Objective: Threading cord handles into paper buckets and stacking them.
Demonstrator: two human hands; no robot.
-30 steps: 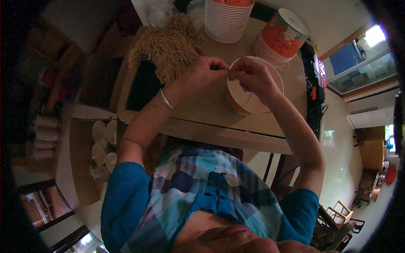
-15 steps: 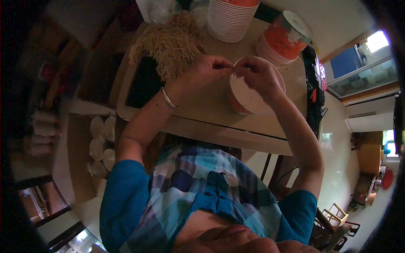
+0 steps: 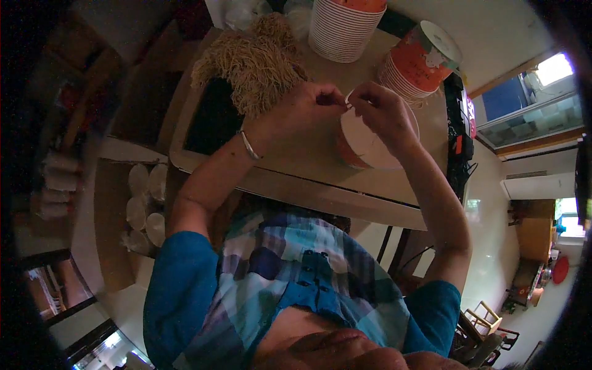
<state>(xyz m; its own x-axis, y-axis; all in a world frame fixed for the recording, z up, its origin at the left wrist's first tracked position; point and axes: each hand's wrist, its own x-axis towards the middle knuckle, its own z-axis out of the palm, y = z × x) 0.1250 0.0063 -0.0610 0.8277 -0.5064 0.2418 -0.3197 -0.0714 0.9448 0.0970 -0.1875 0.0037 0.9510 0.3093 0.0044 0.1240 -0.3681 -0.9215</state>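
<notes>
My left hand (image 3: 316, 103) and my right hand (image 3: 383, 116) meet above the far rim of a paper tub (image 3: 353, 148), white inside and orange outside. The tub sits tilted on the table, its opening turned toward the upper right. Both hands are closed, thumb and fingers pinched together with the tips nearly touching. Whatever lies between them is too small to make out. A heap of thin beige strands (image 3: 250, 68) rests beyond my left hand. Past my right hand lies a stack of orange tubs (image 3: 414, 65), tipped over at an angle.
A tall upright stack of white-rimmed tubs (image 3: 344, 31) stands at the back of the tabletop (image 3: 296, 163). Clear plastic bags (image 3: 243, 13) lie at the far left. A black power strip (image 3: 457, 123) runs along the right edge. Below left is a cardboard box (image 3: 114, 228) holding several white rolled items.
Both hands stay pinched at the tub's rim, shifting slightly. The whole view has tilted a little, moving the stacks slightly right and down. Nothing was visibly let go.
</notes>
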